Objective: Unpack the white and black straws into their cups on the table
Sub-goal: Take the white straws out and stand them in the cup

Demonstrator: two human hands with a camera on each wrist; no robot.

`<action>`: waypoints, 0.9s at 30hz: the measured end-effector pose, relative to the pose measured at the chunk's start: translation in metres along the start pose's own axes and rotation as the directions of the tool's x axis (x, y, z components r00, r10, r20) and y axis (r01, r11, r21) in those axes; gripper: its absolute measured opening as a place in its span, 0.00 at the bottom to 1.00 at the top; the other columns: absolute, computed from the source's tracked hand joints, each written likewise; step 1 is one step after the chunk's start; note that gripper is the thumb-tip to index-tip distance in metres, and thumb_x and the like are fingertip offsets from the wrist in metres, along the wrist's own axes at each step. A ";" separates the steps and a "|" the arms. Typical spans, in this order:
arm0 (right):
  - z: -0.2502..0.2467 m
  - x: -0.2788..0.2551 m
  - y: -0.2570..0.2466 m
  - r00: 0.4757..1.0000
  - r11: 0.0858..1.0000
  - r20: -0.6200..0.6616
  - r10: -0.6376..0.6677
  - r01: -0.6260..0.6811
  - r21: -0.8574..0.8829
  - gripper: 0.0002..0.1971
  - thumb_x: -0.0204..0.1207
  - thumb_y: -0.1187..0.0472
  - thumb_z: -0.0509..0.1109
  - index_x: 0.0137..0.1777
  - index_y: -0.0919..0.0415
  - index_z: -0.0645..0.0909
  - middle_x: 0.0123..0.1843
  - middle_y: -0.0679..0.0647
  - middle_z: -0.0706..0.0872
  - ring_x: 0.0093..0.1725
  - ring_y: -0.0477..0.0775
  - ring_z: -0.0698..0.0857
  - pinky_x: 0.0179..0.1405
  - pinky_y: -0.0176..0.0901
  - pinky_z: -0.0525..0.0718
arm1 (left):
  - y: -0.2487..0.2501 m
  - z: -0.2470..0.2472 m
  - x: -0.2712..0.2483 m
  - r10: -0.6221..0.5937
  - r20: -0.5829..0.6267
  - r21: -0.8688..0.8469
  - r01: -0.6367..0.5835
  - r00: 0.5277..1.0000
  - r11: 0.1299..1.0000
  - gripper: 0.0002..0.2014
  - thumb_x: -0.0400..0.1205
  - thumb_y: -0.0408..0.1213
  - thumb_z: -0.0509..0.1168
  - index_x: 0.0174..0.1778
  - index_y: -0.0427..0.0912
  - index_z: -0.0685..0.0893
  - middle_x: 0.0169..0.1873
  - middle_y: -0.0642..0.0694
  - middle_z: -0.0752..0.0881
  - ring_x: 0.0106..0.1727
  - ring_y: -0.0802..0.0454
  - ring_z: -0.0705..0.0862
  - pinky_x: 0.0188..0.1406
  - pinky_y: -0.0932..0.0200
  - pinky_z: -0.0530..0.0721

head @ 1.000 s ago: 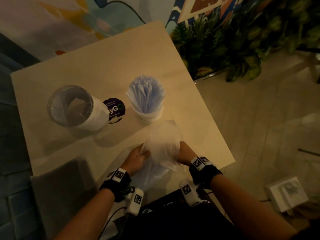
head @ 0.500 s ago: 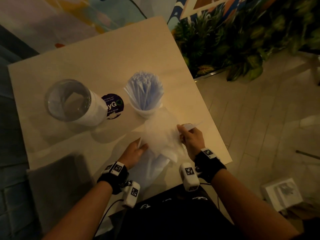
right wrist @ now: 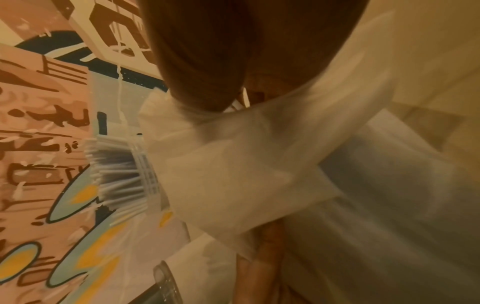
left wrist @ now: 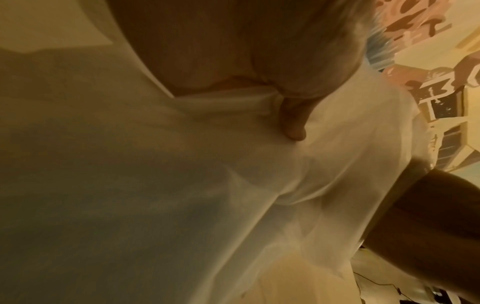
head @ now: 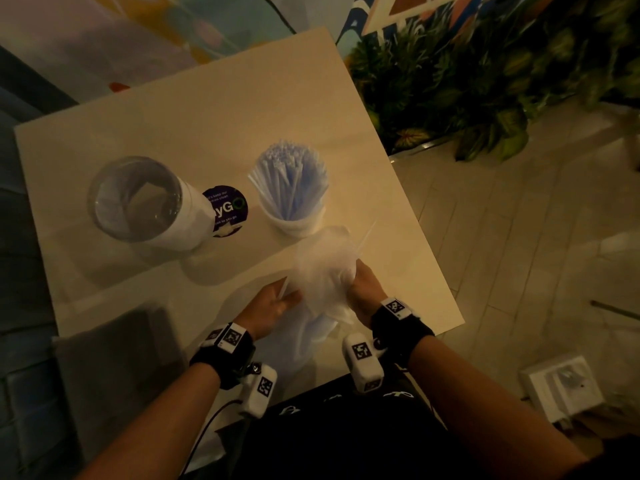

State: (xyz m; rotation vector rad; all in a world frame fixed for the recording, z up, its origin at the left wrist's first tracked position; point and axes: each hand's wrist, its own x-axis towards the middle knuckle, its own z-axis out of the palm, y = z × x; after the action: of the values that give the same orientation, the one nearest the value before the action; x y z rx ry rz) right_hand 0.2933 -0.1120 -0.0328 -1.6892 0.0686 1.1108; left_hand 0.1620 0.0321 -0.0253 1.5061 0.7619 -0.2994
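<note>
While both hands, left hand (head: 268,304) and right hand (head: 363,287), clutch the crumpled translucent plastic bag (head: 323,268), its last thin white straws (head: 367,233) need drawing out toward the straw-filled clear cup (head: 294,220).

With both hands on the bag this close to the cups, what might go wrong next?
1. The bag, held by the left hand and right hand, sits right beside the full straw cup; a tug may tip it.
2. One straw pokes out of the bag's top and may slip out.
3. The bag sits near the table edge, so spilled straws could reach the floor.
</note>
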 end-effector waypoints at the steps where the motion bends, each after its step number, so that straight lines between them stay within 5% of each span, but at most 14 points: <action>1: 0.001 -0.001 -0.001 1.000 1.000 -0.002 -0.005 0.005 -0.031 0.22 0.69 0.51 0.70 0.62 0.59 0.83 0.57 0.57 0.89 0.56 0.59 0.88 0.57 0.57 0.87 | 0.000 0.001 0.000 0.001 0.010 0.008 -0.001 1.000 1.000 0.14 0.85 0.35 0.65 0.65 0.53 0.75 0.59 0.59 0.82 0.62 0.66 0.80 0.67 0.63 0.72; 4: 0.005 -0.001 0.000 0.996 0.996 -0.070 -0.056 0.051 -0.075 0.06 0.71 0.57 0.69 0.46 0.55 0.85 0.47 0.59 0.89 0.52 0.63 0.88 0.52 0.58 0.87 | -0.003 0.004 0.003 -0.001 0.026 -0.006 0.001 1.000 1.000 0.13 0.85 0.33 0.65 0.64 0.51 0.77 0.56 0.62 0.83 0.53 0.82 0.80 0.54 0.80 0.73; 6: 0.008 0.001 0.000 0.987 1.000 -0.162 -0.022 0.019 -0.019 0.06 0.80 0.62 0.67 0.42 0.55 0.85 0.42 0.57 0.88 0.48 0.63 0.88 0.45 0.54 0.87 | -0.005 0.004 0.005 -0.017 0.036 0.006 0.017 0.999 1.000 0.12 0.85 0.34 0.65 0.63 0.52 0.78 0.55 0.61 0.84 0.51 0.82 0.81 0.49 0.83 0.75; 8: 0.008 0.003 -0.002 0.967 0.992 -0.247 0.062 -0.034 0.118 0.14 0.83 0.57 0.67 0.34 0.55 0.83 0.32 0.51 0.85 0.38 0.57 0.83 0.37 0.47 0.81 | -0.010 0.001 0.006 -0.061 0.043 0.002 0.061 0.997 0.998 0.11 0.86 0.36 0.64 0.62 0.54 0.79 0.54 0.62 0.85 0.56 0.75 0.83 0.53 0.78 0.77; 11: 0.002 0.003 -0.015 0.954 0.932 -0.282 0.102 0.008 0.364 0.20 0.79 0.49 0.72 0.27 0.56 0.78 0.23 0.52 0.77 0.28 0.55 0.76 0.34 0.50 0.77 | -0.021 -0.006 0.006 -0.109 0.044 0.101 0.104 0.993 0.990 0.13 0.87 0.40 0.63 0.67 0.49 0.79 0.60 0.54 0.85 0.65 0.55 0.81 0.70 0.58 0.75; 16: -0.018 -0.007 -0.054 0.950 0.801 -0.313 0.015 0.175 0.573 0.19 0.83 0.52 0.69 0.32 0.53 0.69 0.23 0.49 0.67 0.21 0.48 0.65 0.23 0.43 0.71 | -0.034 -0.014 0.005 -0.154 0.031 0.278 0.139 0.988 0.950 0.19 0.87 0.42 0.63 0.73 0.44 0.76 0.69 0.46 0.82 0.71 0.49 0.78 0.73 0.55 0.71; 22: -0.036 -0.022 -0.116 0.912 0.757 -0.296 -0.286 0.404 0.514 0.20 0.84 0.55 0.66 0.30 0.50 0.65 0.21 0.45 0.62 0.19 0.45 0.59 0.19 0.37 0.62 | -0.041 -0.018 0.008 -0.212 -0.044 0.322 0.214 0.976 0.922 0.38 0.81 0.55 0.68 0.83 0.40 0.64 0.79 0.46 0.69 0.80 0.46 0.68 0.80 0.49 0.66; 27: -0.019 -0.051 -0.185 0.738 0.603 -0.234 -0.633 0.659 0.449 0.22 0.87 0.63 0.60 0.29 0.56 0.62 0.20 0.46 0.64 0.18 0.48 0.59 0.21 0.40 0.60 | -0.046 -0.022 0.003 -0.235 -0.029 0.359 0.229 0.972 0.905 0.40 0.82 0.56 0.66 0.85 0.40 0.60 0.82 0.43 0.67 0.81 0.46 0.67 0.80 0.53 0.64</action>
State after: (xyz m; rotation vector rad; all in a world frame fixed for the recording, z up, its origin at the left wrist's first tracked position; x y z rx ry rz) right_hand 0.3755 -0.0696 0.1361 -1.0981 -0.2008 0.4237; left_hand 0.1304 0.0501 -0.0607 1.7552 0.9123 -0.6589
